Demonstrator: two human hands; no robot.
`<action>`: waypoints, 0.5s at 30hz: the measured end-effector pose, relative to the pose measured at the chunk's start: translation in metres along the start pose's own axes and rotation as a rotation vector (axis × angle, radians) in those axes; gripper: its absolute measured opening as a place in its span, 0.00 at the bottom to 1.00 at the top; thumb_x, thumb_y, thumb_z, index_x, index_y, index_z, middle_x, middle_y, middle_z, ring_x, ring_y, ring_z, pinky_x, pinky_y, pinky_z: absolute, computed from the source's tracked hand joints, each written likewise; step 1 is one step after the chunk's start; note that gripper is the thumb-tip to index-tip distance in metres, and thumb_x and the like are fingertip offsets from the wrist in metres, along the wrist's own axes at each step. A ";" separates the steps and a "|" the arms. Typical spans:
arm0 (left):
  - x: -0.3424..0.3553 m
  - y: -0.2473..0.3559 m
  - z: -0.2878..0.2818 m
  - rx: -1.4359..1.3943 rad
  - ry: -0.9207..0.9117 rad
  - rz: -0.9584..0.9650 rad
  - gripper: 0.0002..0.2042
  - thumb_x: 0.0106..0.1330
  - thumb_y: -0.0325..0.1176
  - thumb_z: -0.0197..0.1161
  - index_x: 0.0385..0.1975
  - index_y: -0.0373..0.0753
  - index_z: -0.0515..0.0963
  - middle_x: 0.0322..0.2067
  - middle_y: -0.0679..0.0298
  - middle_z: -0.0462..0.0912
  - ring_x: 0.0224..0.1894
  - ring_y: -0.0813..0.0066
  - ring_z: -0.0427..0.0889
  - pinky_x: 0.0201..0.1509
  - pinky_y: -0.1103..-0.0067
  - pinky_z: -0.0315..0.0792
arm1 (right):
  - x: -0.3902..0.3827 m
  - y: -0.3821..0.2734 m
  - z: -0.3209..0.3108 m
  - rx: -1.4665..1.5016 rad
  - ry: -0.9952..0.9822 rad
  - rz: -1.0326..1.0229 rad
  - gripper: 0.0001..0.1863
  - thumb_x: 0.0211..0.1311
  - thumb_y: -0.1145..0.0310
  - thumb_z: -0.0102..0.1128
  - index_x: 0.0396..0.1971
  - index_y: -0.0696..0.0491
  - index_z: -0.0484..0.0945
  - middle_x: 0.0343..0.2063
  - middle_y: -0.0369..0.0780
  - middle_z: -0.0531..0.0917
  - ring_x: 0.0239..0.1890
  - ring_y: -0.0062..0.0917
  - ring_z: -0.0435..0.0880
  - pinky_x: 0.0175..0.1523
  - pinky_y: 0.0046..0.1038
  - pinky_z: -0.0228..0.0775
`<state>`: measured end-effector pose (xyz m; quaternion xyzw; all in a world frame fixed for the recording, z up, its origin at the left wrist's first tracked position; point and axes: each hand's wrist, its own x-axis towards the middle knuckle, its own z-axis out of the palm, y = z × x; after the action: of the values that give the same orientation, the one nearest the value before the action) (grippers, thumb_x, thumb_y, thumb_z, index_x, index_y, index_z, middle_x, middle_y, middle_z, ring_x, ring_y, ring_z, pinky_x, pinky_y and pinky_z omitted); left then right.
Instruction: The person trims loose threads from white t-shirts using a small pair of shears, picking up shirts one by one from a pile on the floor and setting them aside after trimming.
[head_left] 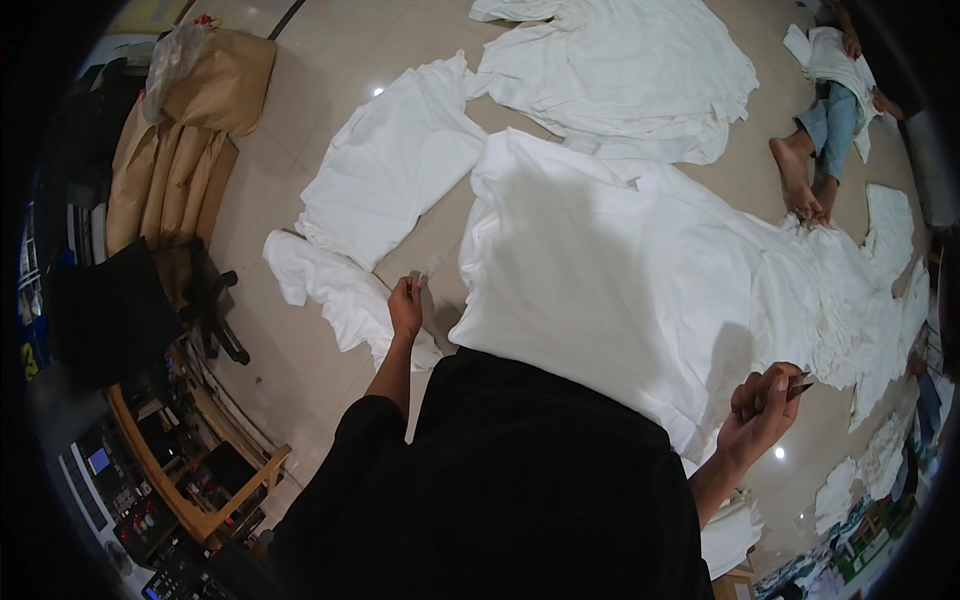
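Two hands busy: left hand (405, 306) pinching small white scrap (430, 266), right hand (762, 410) clamped on small snips (799, 388); keep blades away from white garment (600, 290).

The person wears a loose black top with sleeves pushed up the forearms.

**Matt cloth on a glossy floor**

The white garment (600, 280) spread in the middle is seen as soft, matt cloth, lightly creased. The floor (270, 200) is finished in smooth, glossy tile, on which lamp glare is reflected. The tan bags (175, 160) at the upper left are made of dull, crumpled paper. A clear, shiny plastic bag (172, 60) is laid on top of them. The chair frame (190, 500) is shown in smooth, varnished wood.
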<state>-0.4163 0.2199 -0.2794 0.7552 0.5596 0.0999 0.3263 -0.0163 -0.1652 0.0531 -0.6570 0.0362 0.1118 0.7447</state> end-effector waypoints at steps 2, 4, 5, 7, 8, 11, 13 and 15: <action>0.012 0.002 0.007 -0.038 0.013 0.041 0.09 0.77 0.31 0.62 0.40 0.30 0.80 0.26 0.59 0.83 0.28 0.72 0.81 0.38 0.74 0.77 | 0.002 -0.001 0.008 0.007 -0.027 0.003 0.07 0.75 0.66 0.64 0.43 0.53 0.78 0.19 0.25 0.60 0.17 0.08 0.51 0.20 0.19 0.39; 0.026 0.006 0.012 -0.041 -0.055 0.033 0.10 0.72 0.31 0.67 0.45 0.31 0.80 0.32 0.53 0.85 0.37 0.60 0.84 0.46 0.70 0.78 | 0.001 -0.001 0.013 0.011 -0.018 0.009 0.06 0.75 0.67 0.64 0.43 0.53 0.78 0.18 0.25 0.60 0.17 0.08 0.51 0.20 0.19 0.40; 0.031 0.009 0.013 -0.043 -0.088 0.030 0.12 0.70 0.31 0.69 0.47 0.32 0.80 0.35 0.51 0.85 0.41 0.54 0.86 0.50 0.67 0.78 | 0.001 0.000 0.014 0.011 -0.019 0.010 0.06 0.75 0.67 0.64 0.43 0.53 0.78 0.18 0.25 0.60 0.17 0.08 0.51 0.20 0.19 0.40; 0.034 0.027 0.020 0.111 -0.040 0.117 0.21 0.63 0.30 0.73 0.55 0.36 0.78 0.46 0.48 0.82 0.51 0.49 0.82 0.58 0.64 0.76 | -0.001 0.003 0.014 0.008 -0.011 0.007 0.06 0.75 0.67 0.64 0.43 0.52 0.77 0.18 0.25 0.60 0.16 0.08 0.51 0.20 0.19 0.40; 0.035 0.035 0.021 0.191 -0.016 0.163 0.26 0.60 0.30 0.76 0.59 0.38 0.77 0.51 0.47 0.81 0.56 0.47 0.81 0.62 0.62 0.75 | -0.003 0.004 0.014 0.009 -0.001 0.007 0.06 0.75 0.67 0.64 0.43 0.52 0.77 0.18 0.25 0.60 0.16 0.08 0.51 0.20 0.19 0.40; 0.045 0.048 0.030 0.202 -0.136 0.134 0.35 0.55 0.27 0.76 0.66 0.44 0.72 0.62 0.45 0.71 0.64 0.41 0.72 0.69 0.58 0.70 | -0.006 0.007 0.007 -0.003 0.031 0.019 0.06 0.75 0.67 0.63 0.43 0.52 0.76 0.18 0.25 0.61 0.16 0.08 0.52 0.20 0.19 0.41; 0.050 0.042 0.038 0.222 -0.140 0.174 0.33 0.57 0.24 0.73 0.65 0.44 0.74 0.62 0.44 0.71 0.63 0.40 0.72 0.69 0.57 0.70 | -0.009 0.011 0.002 -0.004 0.055 0.034 0.07 0.75 0.67 0.63 0.43 0.53 0.76 0.18 0.25 0.62 0.16 0.09 0.53 0.20 0.20 0.42; 0.052 0.047 0.053 0.165 -0.091 0.249 0.29 0.57 0.19 0.68 0.62 0.42 0.77 0.59 0.44 0.73 0.62 0.41 0.73 0.67 0.57 0.71 | -0.011 0.012 0.000 -0.006 0.095 0.027 0.07 0.75 0.68 0.62 0.44 0.53 0.75 0.17 0.25 0.64 0.15 0.09 0.55 0.20 0.20 0.43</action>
<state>-0.3340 0.2397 -0.3033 0.8468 0.4526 0.0589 0.2734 -0.0292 -0.1653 0.0433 -0.6631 0.0800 0.0905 0.7387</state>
